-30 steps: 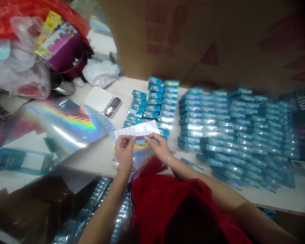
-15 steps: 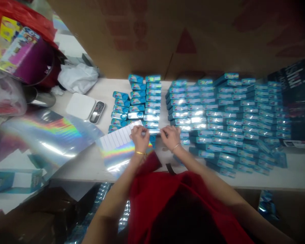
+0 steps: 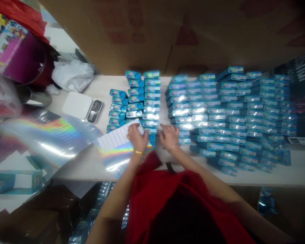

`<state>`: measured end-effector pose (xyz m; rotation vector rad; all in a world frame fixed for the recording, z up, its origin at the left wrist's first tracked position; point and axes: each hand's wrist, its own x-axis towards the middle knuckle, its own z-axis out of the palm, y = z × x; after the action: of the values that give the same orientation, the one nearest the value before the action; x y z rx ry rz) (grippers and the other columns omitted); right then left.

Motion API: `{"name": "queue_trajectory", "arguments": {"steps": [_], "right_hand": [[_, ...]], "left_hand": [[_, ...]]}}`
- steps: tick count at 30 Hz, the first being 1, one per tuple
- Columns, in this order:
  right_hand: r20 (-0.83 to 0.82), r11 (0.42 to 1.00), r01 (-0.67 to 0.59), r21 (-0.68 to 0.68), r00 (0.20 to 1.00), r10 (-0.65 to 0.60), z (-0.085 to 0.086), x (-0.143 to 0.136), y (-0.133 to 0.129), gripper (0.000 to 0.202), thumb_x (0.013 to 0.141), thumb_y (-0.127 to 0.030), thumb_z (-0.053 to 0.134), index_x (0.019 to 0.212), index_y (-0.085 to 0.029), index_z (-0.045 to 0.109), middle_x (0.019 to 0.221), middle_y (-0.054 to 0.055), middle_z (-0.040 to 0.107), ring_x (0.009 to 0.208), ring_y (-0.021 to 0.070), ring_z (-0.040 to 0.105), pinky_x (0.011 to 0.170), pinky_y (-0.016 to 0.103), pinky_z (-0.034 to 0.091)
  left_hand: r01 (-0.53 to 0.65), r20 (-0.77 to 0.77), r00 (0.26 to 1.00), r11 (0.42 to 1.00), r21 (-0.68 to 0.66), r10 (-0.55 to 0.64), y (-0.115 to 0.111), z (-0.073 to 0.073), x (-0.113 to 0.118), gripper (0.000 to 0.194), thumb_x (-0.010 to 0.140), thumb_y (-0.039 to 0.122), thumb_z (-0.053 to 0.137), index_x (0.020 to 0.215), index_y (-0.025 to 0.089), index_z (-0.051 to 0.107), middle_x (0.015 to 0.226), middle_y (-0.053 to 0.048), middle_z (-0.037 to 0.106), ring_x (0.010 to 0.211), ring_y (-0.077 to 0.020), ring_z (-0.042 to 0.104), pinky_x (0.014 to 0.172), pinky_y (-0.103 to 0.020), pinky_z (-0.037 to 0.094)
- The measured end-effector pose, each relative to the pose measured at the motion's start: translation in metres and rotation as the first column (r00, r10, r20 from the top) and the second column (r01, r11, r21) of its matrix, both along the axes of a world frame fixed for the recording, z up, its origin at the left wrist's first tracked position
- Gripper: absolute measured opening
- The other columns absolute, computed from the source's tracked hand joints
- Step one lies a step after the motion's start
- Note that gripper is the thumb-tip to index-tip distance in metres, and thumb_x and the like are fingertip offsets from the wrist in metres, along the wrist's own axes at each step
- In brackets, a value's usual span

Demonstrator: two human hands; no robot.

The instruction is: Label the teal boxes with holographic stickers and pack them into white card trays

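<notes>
We saw a sheet (image 3: 120,149) lying slanted left of centre on the surface (image 3: 104,86), white strips (image 3: 114,138) across its far part, rainbow sheen nearer. Beyond it, we saw the left group of glossy blue boxes (image 3: 136,98) in three close columns.

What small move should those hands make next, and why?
Perhaps the left hand should pinch the right end of the white-striped sheet: its fingers lie over that end, while the right hand is apart from the sheet, near the blue boxes.
</notes>
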<state>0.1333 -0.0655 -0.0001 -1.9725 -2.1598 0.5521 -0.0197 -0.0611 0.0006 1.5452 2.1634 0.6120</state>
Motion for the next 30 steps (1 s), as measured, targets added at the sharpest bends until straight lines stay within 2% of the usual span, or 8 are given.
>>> {"name": "queue_trajectory", "arguments": {"steps": [9, 12, 15, 18, 20, 23, 26, 30], "right_hand": [[0.073, 0.968, -0.189, -0.166, 0.976, 0.203, 0.01, -0.003, -0.005, 0.028, 0.09, -0.015, 0.041, 0.106, -0.015, 0.065, 0.085, 0.009, 0.066, 0.085, 0.0231, 0.049, 0.075, 0.037, 0.022], [0.104, 0.98, -0.185, -0.073, 0.976, 0.192, 0.021, -0.002, 0.003, 0.03, 0.094, -0.023, 0.039, 0.087, -0.016, 0.067, 0.079, 0.009, 0.064, 0.082, 0.0232, 0.048, 0.075, 0.037, 0.022], [0.012, 0.974, -0.214, 0.079, 0.977, 0.213, 0.036, -0.023, 0.011, 0.032, 0.096, -0.031, 0.038, 0.087, -0.018, 0.066, 0.083, 0.008, 0.064, 0.084, 0.0234, 0.048, 0.078, 0.037, 0.024], [-0.121, 0.941, -0.315, 0.12, 0.936, 0.329, 0.046, -0.07, 0.018, 0.028, 0.096, -0.031, 0.041, 0.097, -0.019, 0.065, 0.095, 0.009, 0.064, 0.092, 0.0242, 0.049, 0.081, 0.037, 0.027], [-0.189, 0.905, -0.411, 0.111, 0.885, 0.425, 0.047, -0.11, 0.021, 0.026, 0.096, -0.029, 0.042, 0.107, -0.019, 0.063, 0.108, 0.01, 0.063, 0.101, 0.0252, 0.048, 0.085, 0.038, 0.028], [-0.242, 0.828, -0.551, 0.1, 0.794, 0.557, 0.044, -0.169, 0.023, 0.033, 0.096, -0.027, 0.043, 0.125, -0.018, 0.055, 0.128, 0.011, 0.056, 0.117, 0.0263, 0.042, 0.095, 0.04, 0.025], [-0.243, 0.751, -0.66, 0.021, 0.725, 0.644, 0.041, -0.211, 0.019, 0.031, 0.097, -0.029, 0.041, 0.121, -0.018, 0.058, 0.119, 0.011, 0.061, 0.113, 0.0265, 0.046, 0.099, 0.043, 0.022], [-0.294, 0.711, -0.698, -0.086, 0.699, 0.652, 0.039, -0.237, 0.013, 0.031, 0.099, -0.03, 0.036, 0.094, -0.019, 0.065, 0.095, 0.007, 0.066, 0.095, 0.0232, 0.053, 0.089, 0.04, 0.027]], "left_hand": [[0.082, -0.044, 0.995, 0.996, -0.034, -0.084, -0.002, 0.007, -0.011, 0.038, 0.084, 0.042, 0.057, 0.113, 0.018, 0.054, 0.112, -0.012, 0.057, 0.107, -0.0303, 0.051, 0.089, -0.044, 0.038], [0.094, -0.005, 0.996, 0.991, 0.093, -0.094, -0.009, 0.012, -0.067, 0.029, 0.089, 0.038, 0.05, 0.11, 0.02, 0.059, 0.113, -0.011, 0.059, 0.11, -0.0274, 0.051, 0.096, -0.043, 0.036], [-0.027, -0.022, 0.999, 0.985, 0.172, 0.031, -0.026, 0.01, -0.153, 0.031, 0.091, 0.035, 0.045, 0.115, 0.02, 0.059, 0.122, -0.012, 0.058, 0.12, -0.0264, 0.047, 0.105, -0.044, 0.03], [-0.177, 0.093, 0.981, 0.983, 0.052, 0.172, -0.047, -0.006, -0.225, 0.041, 0.083, 0.037, 0.057, 0.118, 0.017, 0.058, 0.116, -0.013, 0.062, 0.11, -0.0248, 0.054, 0.099, -0.041, 0.038], [-0.171, 0.274, 0.943, 0.982, -0.084, 0.187, -0.06, -0.016, -0.248, 0.043, 0.077, 0.04, 0.063, 0.113, 0.016, 0.061, 0.095, -0.008, 0.066, 0.087, -0.0198, 0.06, 0.084, -0.035, 0.046], [-0.133, 0.459, 0.87, 0.982, -0.132, 0.18, -0.072, -0.016, -0.253, 0.035, 0.073, 0.044, 0.065, 0.093, 0.015, 0.067, 0.074, -0.002, 0.063, 0.067, -0.0141, 0.055, 0.069, -0.028, 0.045], [-0.108, 0.498, 0.857, 0.991, -0.079, 0.133, -0.076, 0.002, -0.244, 0.028, 0.078, 0.043, 0.063, 0.085, 0.017, 0.068, 0.071, -0.001, 0.062, 0.066, -0.0134, 0.054, 0.066, -0.026, 0.044], [0.045, 0.267, 0.962, 0.998, 0.05, -0.057, -0.078, 0.031, -0.241, 0.024, 0.086, 0.038, 0.055, 0.091, 0.019, 0.068, 0.082, -0.004, 0.064, 0.077, -0.0165, 0.057, 0.073, -0.03, 0.044]]}}
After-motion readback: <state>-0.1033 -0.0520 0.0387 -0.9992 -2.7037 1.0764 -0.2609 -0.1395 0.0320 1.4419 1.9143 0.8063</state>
